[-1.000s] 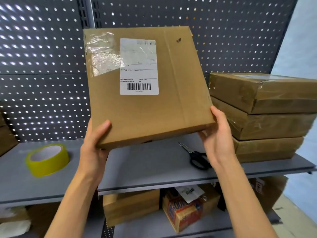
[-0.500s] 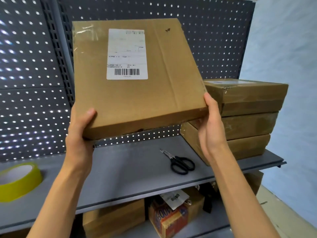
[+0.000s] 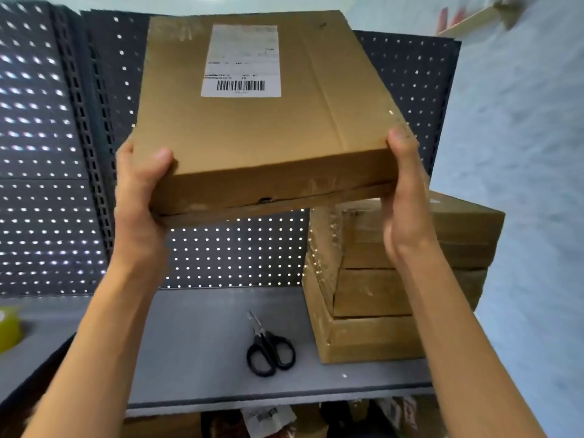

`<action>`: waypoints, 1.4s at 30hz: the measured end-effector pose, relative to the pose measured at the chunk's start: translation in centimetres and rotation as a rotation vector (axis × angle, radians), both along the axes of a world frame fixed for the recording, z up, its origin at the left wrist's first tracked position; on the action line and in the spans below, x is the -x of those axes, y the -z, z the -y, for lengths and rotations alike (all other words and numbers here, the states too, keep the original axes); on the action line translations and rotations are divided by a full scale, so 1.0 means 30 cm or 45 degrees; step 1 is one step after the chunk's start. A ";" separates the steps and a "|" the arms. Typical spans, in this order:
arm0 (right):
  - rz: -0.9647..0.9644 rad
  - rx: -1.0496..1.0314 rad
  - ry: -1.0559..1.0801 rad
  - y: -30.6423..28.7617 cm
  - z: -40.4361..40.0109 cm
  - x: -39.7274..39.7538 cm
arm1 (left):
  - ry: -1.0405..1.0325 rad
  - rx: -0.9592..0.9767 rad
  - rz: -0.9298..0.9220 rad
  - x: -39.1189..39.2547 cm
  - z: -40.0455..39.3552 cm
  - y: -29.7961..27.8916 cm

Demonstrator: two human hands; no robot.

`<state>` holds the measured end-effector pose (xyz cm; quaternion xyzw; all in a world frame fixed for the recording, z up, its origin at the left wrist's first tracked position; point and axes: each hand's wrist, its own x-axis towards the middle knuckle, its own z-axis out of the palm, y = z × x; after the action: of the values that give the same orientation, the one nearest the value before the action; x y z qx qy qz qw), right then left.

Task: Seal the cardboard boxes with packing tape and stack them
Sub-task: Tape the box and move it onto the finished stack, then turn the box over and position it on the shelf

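A flat cardboard box (image 3: 252, 131) with a white barcode label on top hangs in the air above the grey shelf (image 3: 202, 336). My left hand (image 3: 139, 197) grips its near left corner, thumb on top. My right hand (image 3: 404, 197) holds its near right corner, thumb along the edge. Its right end is above the left part of a stack of three taped cardboard boxes (image 3: 379, 298) at the shelf's right end. A yellow tape roll (image 3: 9, 327) shows at the far left edge.
Black scissors (image 3: 268, 349) lie on the shelf below the held box. A dark perforated panel (image 3: 47, 153) backs the shelf. A pale wall (image 3: 521, 153) is on the right. Packages sit on a lower shelf (image 3: 265, 418).
Both hands have lifted the box higher and to the right, so its right end is now over the stack. The view has swung right; the tape roll has slid to the left edge.
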<state>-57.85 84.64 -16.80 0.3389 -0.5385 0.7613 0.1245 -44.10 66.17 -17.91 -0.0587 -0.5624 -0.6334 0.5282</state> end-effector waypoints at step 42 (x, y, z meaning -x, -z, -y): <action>0.336 -0.185 0.119 0.001 -0.472 0.453 | 0.044 0.120 0.534 0.524 -0.395 -0.008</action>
<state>-71.44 98.81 -16.83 0.2188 -0.6190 0.7517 0.0632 -59.82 78.01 -17.67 0.0402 -0.6879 -0.6139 0.3852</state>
